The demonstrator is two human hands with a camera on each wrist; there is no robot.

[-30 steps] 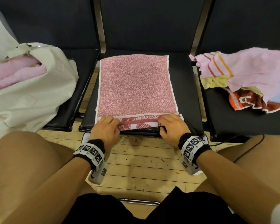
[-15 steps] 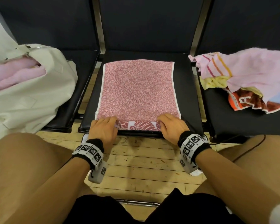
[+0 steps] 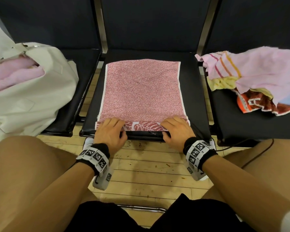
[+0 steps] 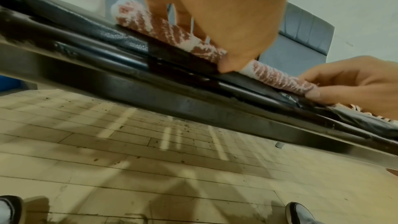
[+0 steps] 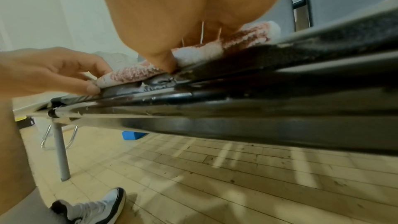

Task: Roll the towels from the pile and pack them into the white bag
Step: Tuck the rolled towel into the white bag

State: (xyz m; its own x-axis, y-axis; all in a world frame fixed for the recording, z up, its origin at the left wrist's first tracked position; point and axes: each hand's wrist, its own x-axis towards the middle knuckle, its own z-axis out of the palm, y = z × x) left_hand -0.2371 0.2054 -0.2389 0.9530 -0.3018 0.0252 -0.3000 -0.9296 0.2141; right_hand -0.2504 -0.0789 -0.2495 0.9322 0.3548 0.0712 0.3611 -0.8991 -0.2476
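Lying on the middle seat [image 3: 196, 97], the red towel [image 3: 141, 91] is flat except for its near edge, which is rolled into a thin tube at the seat's front. The left hand [image 3: 110, 133] and right hand [image 3: 176, 131] each grip that roll, fingers curled over the top, thumbs tucked at its near side. The white bag [image 3: 33, 101] sits on the left seat with pink towels inside; the pile [image 3: 258, 77] lies on the right seat.

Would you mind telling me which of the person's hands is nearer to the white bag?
Left. The left hand rolls the red towel's near edge on the side toward the white bag; the right hand grips the roll's far end.
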